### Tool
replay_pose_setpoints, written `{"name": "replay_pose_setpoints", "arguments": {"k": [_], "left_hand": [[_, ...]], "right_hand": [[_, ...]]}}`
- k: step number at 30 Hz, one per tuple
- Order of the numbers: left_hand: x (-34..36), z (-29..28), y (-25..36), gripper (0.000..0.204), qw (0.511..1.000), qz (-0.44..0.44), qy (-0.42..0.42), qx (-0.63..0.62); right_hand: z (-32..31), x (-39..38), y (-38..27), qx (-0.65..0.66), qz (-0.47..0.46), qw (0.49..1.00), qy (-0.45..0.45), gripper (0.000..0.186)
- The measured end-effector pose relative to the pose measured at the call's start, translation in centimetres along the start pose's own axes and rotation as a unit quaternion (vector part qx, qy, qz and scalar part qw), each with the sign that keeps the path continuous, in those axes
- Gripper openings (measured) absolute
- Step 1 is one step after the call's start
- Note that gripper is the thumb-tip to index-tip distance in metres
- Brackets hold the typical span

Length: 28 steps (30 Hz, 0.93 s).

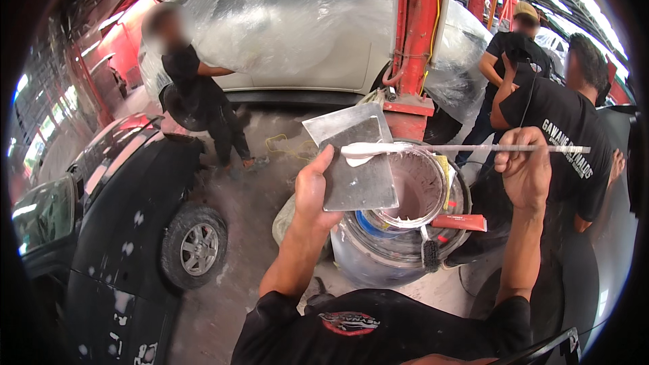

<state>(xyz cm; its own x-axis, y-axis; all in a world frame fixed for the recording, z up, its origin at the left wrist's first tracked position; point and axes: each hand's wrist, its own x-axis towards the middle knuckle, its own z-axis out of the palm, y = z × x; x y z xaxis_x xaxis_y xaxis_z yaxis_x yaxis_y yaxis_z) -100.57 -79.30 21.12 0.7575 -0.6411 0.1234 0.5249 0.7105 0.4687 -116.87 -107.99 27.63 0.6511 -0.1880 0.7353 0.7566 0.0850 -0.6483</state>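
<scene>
My left hand is closed on a flat grey putty plate, with a second, lighter flat sheet behind it. My right hand pinches a long thin mixing stick, held level. Pale putty coats the stick's left end, which lies over the plate. Below the stick stands an open can with pinkish-grey putty inside. Beside the can lies a red tube, and a black-bristled brush hangs near the front.
The can rests on a drum. A red post rises behind it. A plastic-covered car fills the back. At left are a dark car body and a wheel. One person stands far left; two people stand at right.
</scene>
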Motion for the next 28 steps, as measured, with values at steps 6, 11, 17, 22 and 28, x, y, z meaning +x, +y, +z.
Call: {"name": "replay_pose_setpoints", "arguments": {"k": [6, 11, 17, 22, 28], "left_hand": [[0.3, -1.0, 0.3, 0.038, 0.999, -0.005, 0.012, -0.029], [0.5, -1.3, -0.4, 0.037, 0.998, -0.016, 0.039, -0.037], [1.0, -0.2, -2.1, 0.035, 0.994, 0.093, 0.012, 0.052], [0.8, 1.1, -2.5, 0.033, 0.987, 0.129, -0.028, 0.089], [1.5, 1.3, -3.1, 0.035, 0.993, 0.083, 0.025, 0.085]], "right_hand": [[0.5, -0.8, -0.6, -0.078, 0.027, 0.996, 0.015, 0.034], [-0.5, -0.7, -1.7, -0.099, 0.024, 0.995, 0.012, 0.029], [-1.6, 0.7, -4.4, -0.135, -0.024, 0.99, 0.017, 0.026], [-1.6, 1.5, -6.1, -0.157, -0.058, 0.986, 0.02, 0.024], [-1.8, 1.7, -6.5, -0.099, -0.088, 0.991, 0.018, 0.024]]}}
